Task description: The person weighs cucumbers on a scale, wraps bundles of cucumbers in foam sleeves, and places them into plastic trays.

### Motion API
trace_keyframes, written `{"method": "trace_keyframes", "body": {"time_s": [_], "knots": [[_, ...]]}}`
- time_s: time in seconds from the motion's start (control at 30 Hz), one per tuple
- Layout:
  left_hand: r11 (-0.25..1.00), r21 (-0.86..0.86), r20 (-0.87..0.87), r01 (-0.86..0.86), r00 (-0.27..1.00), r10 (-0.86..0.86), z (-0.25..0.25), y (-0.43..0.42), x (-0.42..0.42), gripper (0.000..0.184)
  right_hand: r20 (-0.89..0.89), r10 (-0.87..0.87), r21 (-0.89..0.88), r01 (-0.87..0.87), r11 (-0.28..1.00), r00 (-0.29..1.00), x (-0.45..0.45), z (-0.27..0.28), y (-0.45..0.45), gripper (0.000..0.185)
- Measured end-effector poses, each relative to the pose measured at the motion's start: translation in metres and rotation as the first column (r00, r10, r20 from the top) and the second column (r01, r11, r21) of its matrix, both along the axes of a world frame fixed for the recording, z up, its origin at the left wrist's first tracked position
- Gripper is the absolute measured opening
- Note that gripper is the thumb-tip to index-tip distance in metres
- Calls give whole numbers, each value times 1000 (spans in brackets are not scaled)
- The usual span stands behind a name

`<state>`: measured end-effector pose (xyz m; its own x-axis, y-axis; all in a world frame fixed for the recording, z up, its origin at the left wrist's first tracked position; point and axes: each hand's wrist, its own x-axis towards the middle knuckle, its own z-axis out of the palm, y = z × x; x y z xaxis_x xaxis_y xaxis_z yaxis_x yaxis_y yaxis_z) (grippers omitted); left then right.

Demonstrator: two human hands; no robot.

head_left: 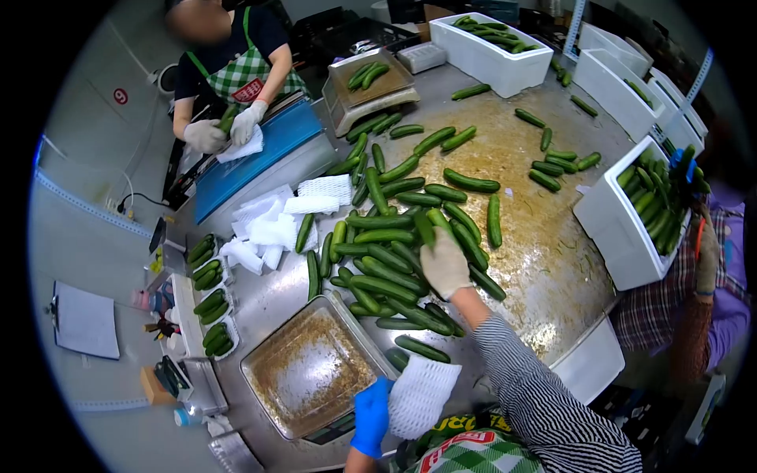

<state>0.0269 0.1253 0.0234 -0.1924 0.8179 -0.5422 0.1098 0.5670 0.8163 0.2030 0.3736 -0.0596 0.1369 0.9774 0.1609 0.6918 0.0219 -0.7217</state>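
Note:
My left hand (371, 415), in a blue glove, is closed on the edge of a white foam net sleeve (424, 396) near the front edge of the steel table. My right hand (446, 266), in a beige glove, reaches into a heap of green cucumbers (386, 282). Its fingers are closed round one cucumber (424, 228), whose end sticks out past them. Two cucumbers (422, 348) lie just beyond the foam sleeve. Left of the heap is a stack of white foam sleeves (272, 225). A weighing scale with a wet metal tray (303, 374) stands near my left hand.
Across the table a co-worker's gloved hands (229, 130) hold a cucumber by a blue board (264, 162). Another scale (371, 87) bears cucumbers. White foam boxes (497, 67) stand behind; another person handles a full box (623, 225) at right. Packed trays (213, 307) line the left.

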Motion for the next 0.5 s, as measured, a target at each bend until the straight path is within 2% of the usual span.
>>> {"method": "trace_keyframes", "body": {"time_s": [0.03,0.1,0.13,0.17,0.2,0.27,0.3,0.33,0.37,0.4,0.43,0.5], "knots": [[999,27,36,-41,999,40,-2,6,7,37,-170,-84,-151,58,987,982,5,10,-7,46],[990,73,114,-118,987,109,-14,22,21,37,-403,83,-240,-193,951,911,14,48,-36,49],[964,116,242,-241,948,208,-18,36,30,37,-545,154,-265,-344,901,824,15,62,-51,49],[921,144,369,-363,883,290,-21,51,38,37,-483,377,-118,-486,866,790,11,42,-65,46],[863,157,490,-480,796,354,-27,60,41,38,-387,577,19,-619,785,719,6,21,-81,44],[792,-157,721,-591,479,500,-48,68,20,42,-608,516,-65,-686,725,603,-9,23,-107,35],[768,-170,750,-617,425,506,-53,74,11,45,-575,494,-70,-641,764,652,-11,39,-102,30],[772,-176,665,-610,504,550,-49,64,6,47,-325,505,56,-517,854,799,-17,26,-92,29],[754,-177,668,-632,486,563,-33,60,5,48,-86,489,41,-487,872,868,-18,32,-78,30],[737,-179,669,-652,468,577,-25,53,1,48,155,442,35,-452,891,883,-18,37,-66,31],[693,-151,617,-705,481,623,-27,44,-7,48,329,482,-81,-484,871,812,-20,31,-62,33],[721,-122,605,-682,525,599,-22,22,-26,50,281,526,-145,-507,850,802,-24,12,-56,33]]}}
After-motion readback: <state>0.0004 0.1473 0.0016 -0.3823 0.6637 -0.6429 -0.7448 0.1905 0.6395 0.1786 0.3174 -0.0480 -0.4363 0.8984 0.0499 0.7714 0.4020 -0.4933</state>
